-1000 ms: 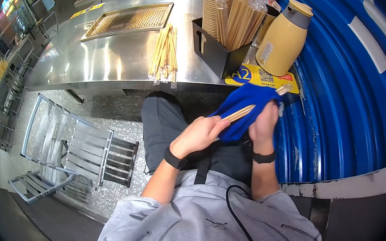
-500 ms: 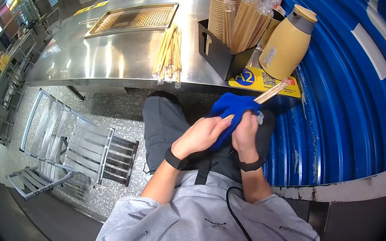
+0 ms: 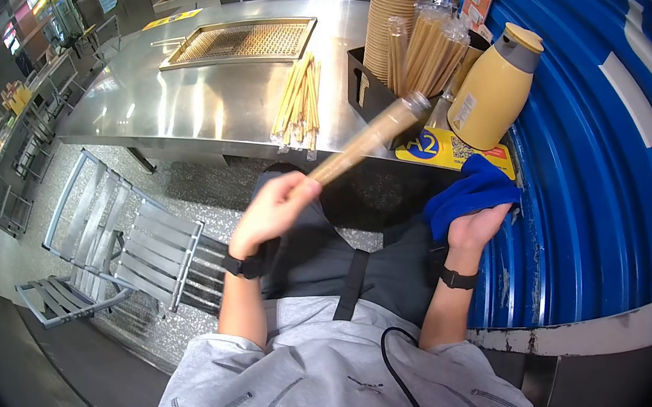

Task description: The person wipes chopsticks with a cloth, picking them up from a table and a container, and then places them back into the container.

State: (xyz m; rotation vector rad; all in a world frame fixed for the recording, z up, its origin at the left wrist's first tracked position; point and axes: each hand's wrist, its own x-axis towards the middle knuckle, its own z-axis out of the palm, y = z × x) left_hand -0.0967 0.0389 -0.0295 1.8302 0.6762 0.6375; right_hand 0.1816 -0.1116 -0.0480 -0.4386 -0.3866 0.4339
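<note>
Head view, landmark the black box (image 3: pixel 362 87) on the bench (image 3: pixel 124 106).

Item: chopstick bundle (image 3: pixel 367 144), motion-blurred, on my side of the box, slanting with its far end towards it; contact with the box, cannot tell.
Item: my left hand (image 3: pixel 274 212), closed round the bundle's near end.
Item: my right hand (image 3: pixel 481 226), palm up, nearer me than the box and to its right, grasping the blue cloth (image 3: pixel 469 194); fingers hidden, tightness unknown.
Item: loose chopsticks (image 3: pixel 301 100), a pile left of the box.
Item: yellow jug (image 3: pixel 496 90), right of the box.
Step, as I judge it: handling chopsticks by cloth, bundle and cloth now apart.
Next move, by my reckoning, calls for: a firm left grip, the far end guided clear of the box.
</note>
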